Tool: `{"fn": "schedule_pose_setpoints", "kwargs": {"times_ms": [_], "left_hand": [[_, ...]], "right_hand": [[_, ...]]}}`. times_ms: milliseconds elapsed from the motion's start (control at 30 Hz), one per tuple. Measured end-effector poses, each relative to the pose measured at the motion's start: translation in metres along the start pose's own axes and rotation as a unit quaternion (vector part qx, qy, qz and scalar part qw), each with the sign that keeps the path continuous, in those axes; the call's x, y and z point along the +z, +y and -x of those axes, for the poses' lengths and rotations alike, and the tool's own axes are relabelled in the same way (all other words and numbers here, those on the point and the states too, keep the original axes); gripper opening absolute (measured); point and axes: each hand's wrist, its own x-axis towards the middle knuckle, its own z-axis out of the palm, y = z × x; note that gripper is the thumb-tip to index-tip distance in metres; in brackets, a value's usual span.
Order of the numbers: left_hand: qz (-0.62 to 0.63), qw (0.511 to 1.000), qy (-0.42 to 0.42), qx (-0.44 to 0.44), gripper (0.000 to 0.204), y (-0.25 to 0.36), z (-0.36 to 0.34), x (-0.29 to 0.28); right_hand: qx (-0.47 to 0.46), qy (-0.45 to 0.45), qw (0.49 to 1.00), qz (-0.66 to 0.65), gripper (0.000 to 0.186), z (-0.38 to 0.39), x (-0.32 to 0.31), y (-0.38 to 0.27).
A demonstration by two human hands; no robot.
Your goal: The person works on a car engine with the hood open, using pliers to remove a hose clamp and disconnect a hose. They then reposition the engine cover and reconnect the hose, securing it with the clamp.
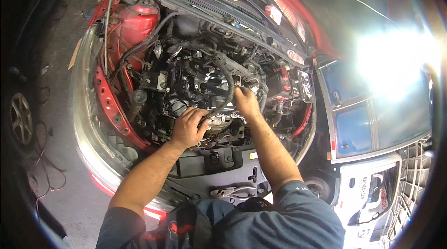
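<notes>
Black ribbed flexible hose (230,77) arcs over the top of the black plastic-and-metal engine (190,79). Left hand (189,128) at the engine's front edge, by the hose's lower end; thumb and fingers spread, cannot tell whether they grip the hose. Right hand (246,102) over the engine's right front part, just beside the hose; fingers curled, tips hidden, cannot tell what they pinch. Round grey cap (178,107) on the engine's front left. Boxy red-and-black battery (280,86) right of the engine.
</notes>
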Motion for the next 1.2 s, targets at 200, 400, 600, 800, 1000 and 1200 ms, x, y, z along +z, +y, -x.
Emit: {"fn": "schedule_pose_setpoints", "kwargs": {"times_ms": [200,400,600,800,1000,1200], "left_hand": [[0.011,1.0,0.002,0.007,0.02,0.0,-0.003,-0.003],[0.065,0.997,0.018,0.032,0.019,0.001,-0.006,-0.004],[0.05,0.998,0.0,0.031,0.021,0.0,-0.008,-0.008],[0.03,0.999,-0.015,0.019,0.021,-0.002,-0.009,-0.011],[0.044,0.999,-0.02,0.013,0.019,-0.002,-0.007,-0.002],[0.052,0.998,-0.025,0.009,0.021,-0.001,-0.006,0.0]], "right_hand": [[0.063,-0.107,0.99,0.061,0.054,-0.035,-0.014,-0.01],[0.037,-0.234,0.969,-0.069,0.055,-0.082,0.028,-0.001],[-0.134,-0.135,0.969,0.155,0.059,-0.066,0.086,0.0],[-0.318,0.038,0.909,0.265,0.052,-0.038,0.097,0.016],[-0.392,-0.076,0.894,0.204,0.038,-0.057,0.087,0.022],[-0.404,-0.042,0.886,0.224,0.039,-0.056,0.091,0.022]]}}
